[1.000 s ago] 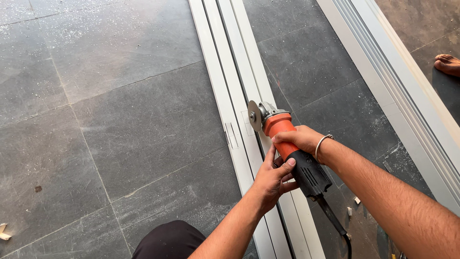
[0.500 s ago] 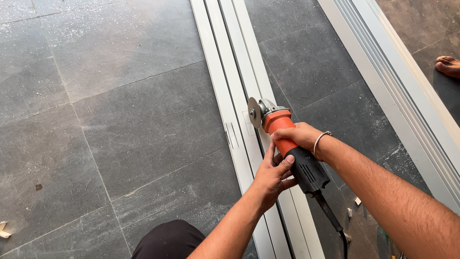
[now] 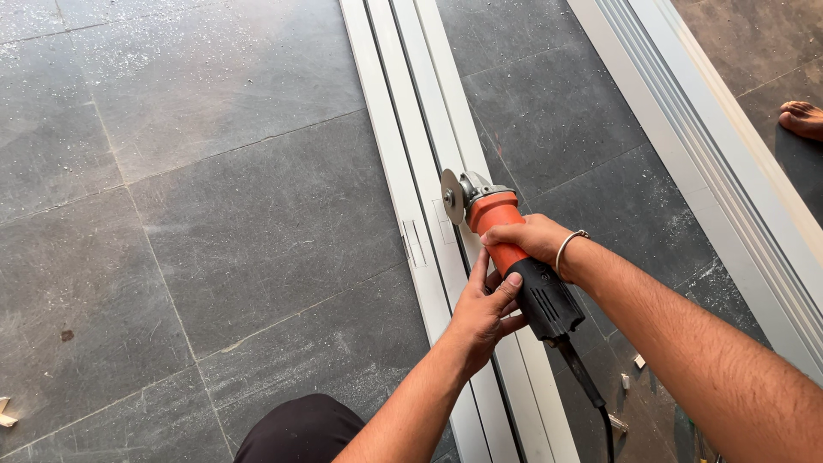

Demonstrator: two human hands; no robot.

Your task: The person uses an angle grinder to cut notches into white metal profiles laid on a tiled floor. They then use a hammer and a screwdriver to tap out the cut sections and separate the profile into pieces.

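Note:
An orange and black angle grinder is held over long white metal profiles that lie on the dark tiled floor. Its grey disc stands on edge just above the middle profile. My right hand wraps over the orange body from the right, a thin bangle on its wrist. My left hand grips the black rear handle from the left side. The black cord trails down toward me.
A wider white frame section runs diagonally at the right. Another person's bare foot shows at the right edge. Small offcuts lie near the cord. My dark-clad knee is at the bottom, and pale dust covers the far tiles.
The grinder and both hands have barely shifted; the disc stays at the same spot over the profile.

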